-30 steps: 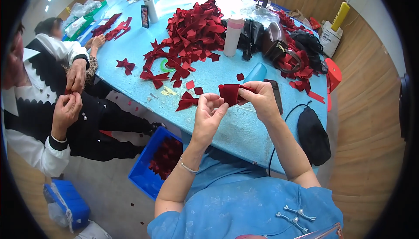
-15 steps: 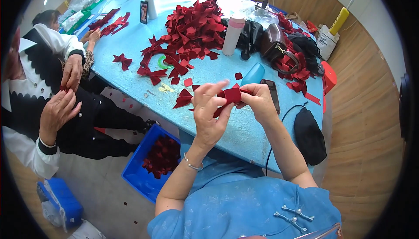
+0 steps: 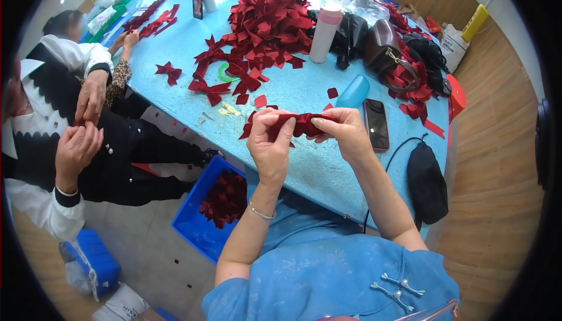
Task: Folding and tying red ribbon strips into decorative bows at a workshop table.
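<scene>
A dark red fabric bow (image 3: pixel 304 123) is stretched between my two hands above the near edge of the table. My left hand (image 3: pixel 270 148) pinches its left side, thumb on top and fingers curled behind. At its other side my right hand (image 3: pixel 346 135) grips it between thumb and fingers. Part of the bow is hidden by the fingers. Just behind my left hand, more red fabric (image 3: pixel 248 127) shows, partly covered. A large heap of red bows (image 3: pixel 269 22) lies farther back, and a single bow (image 3: pixel 169 73) sits apart on the left.
The blue table (image 3: pixel 328 186) also holds a phone (image 3: pixel 376 125), a teal case (image 3: pixel 353 91), a white bottle (image 3: pixel 325 33), a brown bag (image 3: pixel 383 45) and a black pouch (image 3: pixel 427 183). Below left stands a blue bin (image 3: pixel 190 227) with bows. A co-worker (image 3: pixel 88 101) sits at left.
My left hand's raised fingers have closed onto the bow, and its flat square patch no longer faces up. The whole view has shifted slightly. The co-worker's hands have come closer together.
</scene>
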### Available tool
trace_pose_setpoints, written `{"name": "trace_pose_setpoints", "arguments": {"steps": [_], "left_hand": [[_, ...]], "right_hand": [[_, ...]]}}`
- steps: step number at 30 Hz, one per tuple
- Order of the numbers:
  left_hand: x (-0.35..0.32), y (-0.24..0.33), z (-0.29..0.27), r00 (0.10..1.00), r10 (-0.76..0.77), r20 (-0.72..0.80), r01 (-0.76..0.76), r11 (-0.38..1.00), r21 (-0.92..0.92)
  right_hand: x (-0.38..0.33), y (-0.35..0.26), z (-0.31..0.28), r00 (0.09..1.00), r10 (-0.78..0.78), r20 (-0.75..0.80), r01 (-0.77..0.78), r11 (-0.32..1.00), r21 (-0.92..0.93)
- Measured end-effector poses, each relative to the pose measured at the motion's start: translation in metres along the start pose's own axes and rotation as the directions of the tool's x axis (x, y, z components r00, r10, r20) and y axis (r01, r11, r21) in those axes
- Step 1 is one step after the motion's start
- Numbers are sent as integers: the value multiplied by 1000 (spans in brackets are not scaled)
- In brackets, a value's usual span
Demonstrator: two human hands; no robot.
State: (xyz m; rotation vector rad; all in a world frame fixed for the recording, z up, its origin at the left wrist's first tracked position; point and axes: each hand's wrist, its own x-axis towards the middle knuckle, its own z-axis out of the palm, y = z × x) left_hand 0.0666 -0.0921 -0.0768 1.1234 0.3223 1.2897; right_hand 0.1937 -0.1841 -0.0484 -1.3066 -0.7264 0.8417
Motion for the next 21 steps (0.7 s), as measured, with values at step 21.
{"name": "trace_pose_setpoints", "arguments": {"steps": [21], "left_hand": [[162, -48, 56, 561, -307, 769, 764, 550, -337]], "right_hand": [[33, -82, -8, 961, -169, -220, 146, 982, -116]]}}
